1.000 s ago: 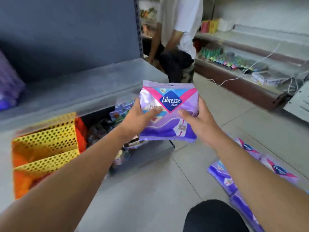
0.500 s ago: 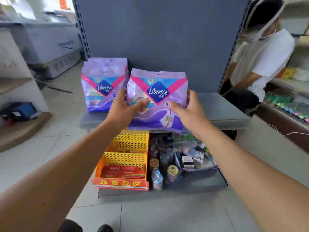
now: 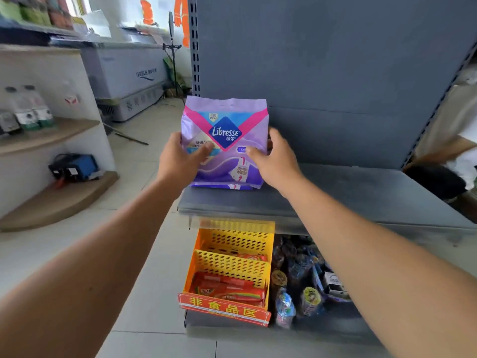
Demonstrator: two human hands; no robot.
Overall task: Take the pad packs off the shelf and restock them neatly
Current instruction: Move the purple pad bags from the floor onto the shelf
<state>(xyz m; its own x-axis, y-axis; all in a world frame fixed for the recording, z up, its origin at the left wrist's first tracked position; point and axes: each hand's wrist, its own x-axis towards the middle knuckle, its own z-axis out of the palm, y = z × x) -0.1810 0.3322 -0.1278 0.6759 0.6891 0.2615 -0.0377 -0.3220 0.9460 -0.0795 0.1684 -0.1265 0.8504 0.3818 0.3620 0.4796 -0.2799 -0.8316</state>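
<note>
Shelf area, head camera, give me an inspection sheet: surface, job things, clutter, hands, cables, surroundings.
Surface: grey shelf, bare to the right of the pack.
Job's things: purple pad pack upright at the shelf's left end; a purple edge shows under it.
Clutter: yellow basket with red packets and bottles on the lower shelf.
Hands: left hand and right hand grip the pack's sides.
Cables: nothing seen for certain.
Surroundings: chest freezer, corner shelves, another person at right.
</note>
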